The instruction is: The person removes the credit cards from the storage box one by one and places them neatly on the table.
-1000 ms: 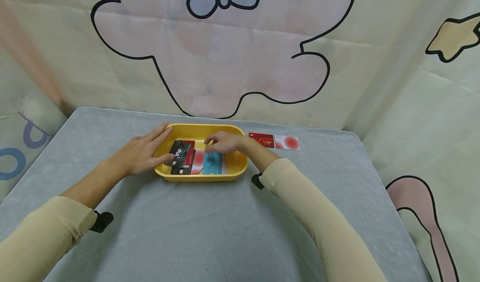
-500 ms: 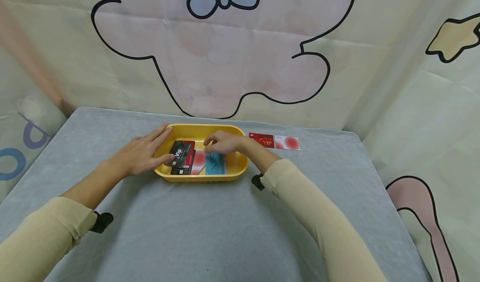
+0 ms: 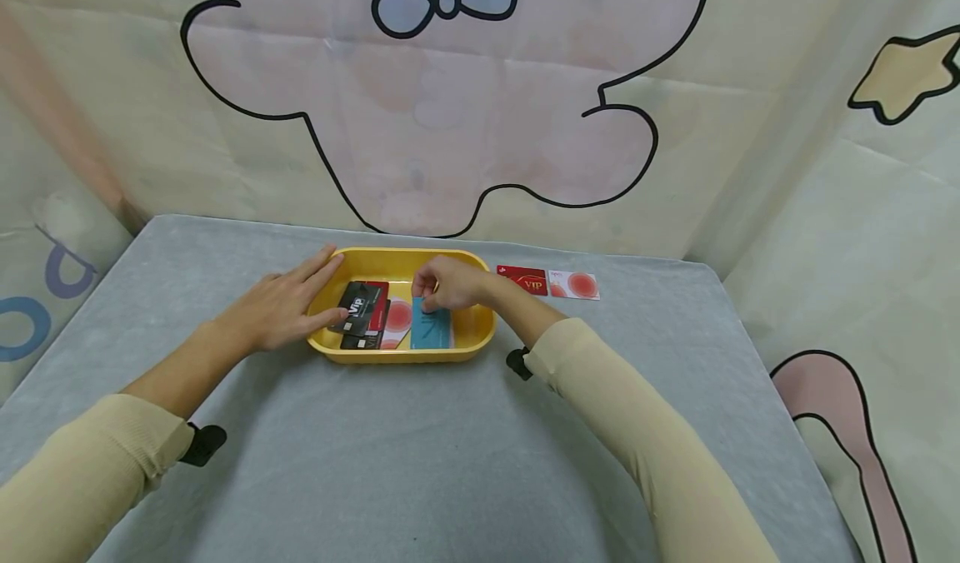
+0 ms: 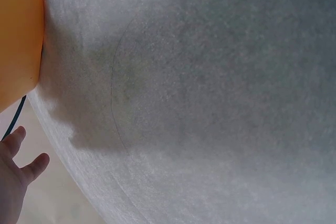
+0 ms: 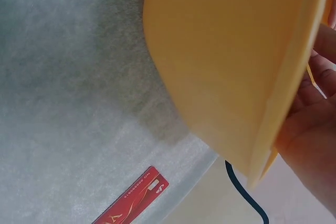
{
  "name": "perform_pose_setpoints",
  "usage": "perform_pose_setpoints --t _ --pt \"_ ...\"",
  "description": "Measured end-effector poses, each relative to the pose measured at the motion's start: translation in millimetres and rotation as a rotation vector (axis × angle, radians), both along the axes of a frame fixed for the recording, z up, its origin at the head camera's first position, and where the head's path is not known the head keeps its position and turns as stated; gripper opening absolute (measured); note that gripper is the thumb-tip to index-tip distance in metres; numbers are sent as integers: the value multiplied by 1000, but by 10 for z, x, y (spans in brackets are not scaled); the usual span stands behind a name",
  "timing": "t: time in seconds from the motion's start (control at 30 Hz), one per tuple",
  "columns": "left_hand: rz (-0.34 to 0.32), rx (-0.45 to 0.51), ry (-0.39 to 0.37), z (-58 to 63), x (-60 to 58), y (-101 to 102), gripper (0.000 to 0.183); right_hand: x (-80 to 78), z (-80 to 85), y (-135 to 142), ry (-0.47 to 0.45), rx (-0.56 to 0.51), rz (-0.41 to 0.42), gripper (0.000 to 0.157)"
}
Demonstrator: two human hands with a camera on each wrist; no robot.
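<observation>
A yellow tray (image 3: 405, 357) holds several cards. My right hand (image 3: 453, 284) reaches over its right half and pinches the upper edge of a blue card (image 3: 431, 330) between thumb and fingers. My left hand (image 3: 281, 309) lies along the left rim with fingers spread, its thumb beside a black VIP card (image 3: 360, 301). Between the black and blue cards is a white card with a red circle (image 3: 398, 317). The right wrist view shows the tray's outer wall (image 5: 226, 61), which partly hides the right hand (image 5: 310, 119). The left fingers appear at the left wrist view's edge.
Just right of the tray, a red VIP card (image 3: 523, 279) and another white card with red circles (image 3: 573, 285) lie side by side on the grey cloth (image 3: 420, 446). A printed curtain (image 3: 450, 130) hangs behind the table's back edge.
The blue card has shifted slightly right, uncovering more of the white card. The right fingers have closed onto its upper edge. My left hand has stayed in place.
</observation>
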State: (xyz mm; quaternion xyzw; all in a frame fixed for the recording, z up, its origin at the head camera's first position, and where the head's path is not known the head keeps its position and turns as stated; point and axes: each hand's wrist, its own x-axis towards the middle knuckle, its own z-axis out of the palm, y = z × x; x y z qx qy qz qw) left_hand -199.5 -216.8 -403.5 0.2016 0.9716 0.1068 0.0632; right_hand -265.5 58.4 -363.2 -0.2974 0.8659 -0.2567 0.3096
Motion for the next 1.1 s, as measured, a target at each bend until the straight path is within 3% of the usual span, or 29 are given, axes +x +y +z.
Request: perform_pose_setpoints --t 0.3,0.83,0.97,1.1 --pt "-1 3 1 2 7 1 87 6 64 40 -16 -18 -32 7" --pt "-3 -1 -5 -12 25 -7 87 -41 282 174 67 -125 39 4" --pt "-3 -2 -6 -18 18 -4 88 -23 425 280 108 -125 15 5" --pt "-8 1 7 -16 8 -3 88 -4 585 423 82 -120 -66 8"
